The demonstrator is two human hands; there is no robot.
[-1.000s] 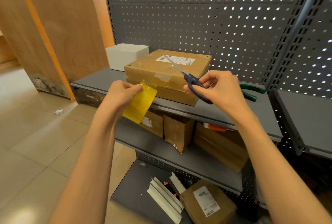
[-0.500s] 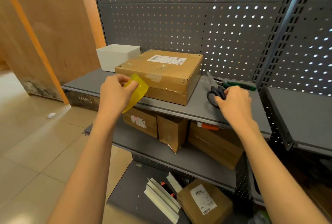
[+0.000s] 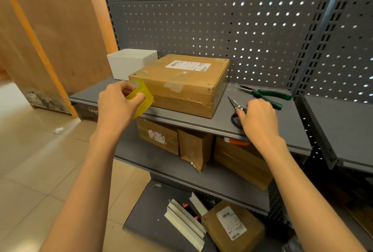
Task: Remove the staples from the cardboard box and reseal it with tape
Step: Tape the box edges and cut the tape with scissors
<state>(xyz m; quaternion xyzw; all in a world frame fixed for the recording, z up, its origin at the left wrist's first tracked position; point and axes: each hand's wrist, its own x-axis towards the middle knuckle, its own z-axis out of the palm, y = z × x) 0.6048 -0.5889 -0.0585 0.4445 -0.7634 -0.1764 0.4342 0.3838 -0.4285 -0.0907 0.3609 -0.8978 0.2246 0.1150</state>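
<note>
A flat cardboard box [image 3: 181,78] with a white shipping label lies on the grey top shelf [image 3: 220,125]; clear tape runs over its front edge and side. My left hand [image 3: 116,106] grips a yellow tape roll [image 3: 144,100] just in front of the box's left front corner. To the right of the box, the scissors [image 3: 234,103] lie on the shelf with their blades pointing away. My right hand [image 3: 260,118] covers their dark handles with curled fingers.
Green-handled pliers [image 3: 266,95] lie on the shelf behind my right hand. A white bin [image 3: 129,64] stands left of the box against the perforated back panel. Several cardboard parcels [image 3: 159,136] fill the shelf below. Metal strips [image 3: 185,221] and another parcel lie at the bottom.
My right hand has carried the scissors from in front of the box down to the shelf on its right. My left hand keeps the tape roll and has turned it slightly.
</note>
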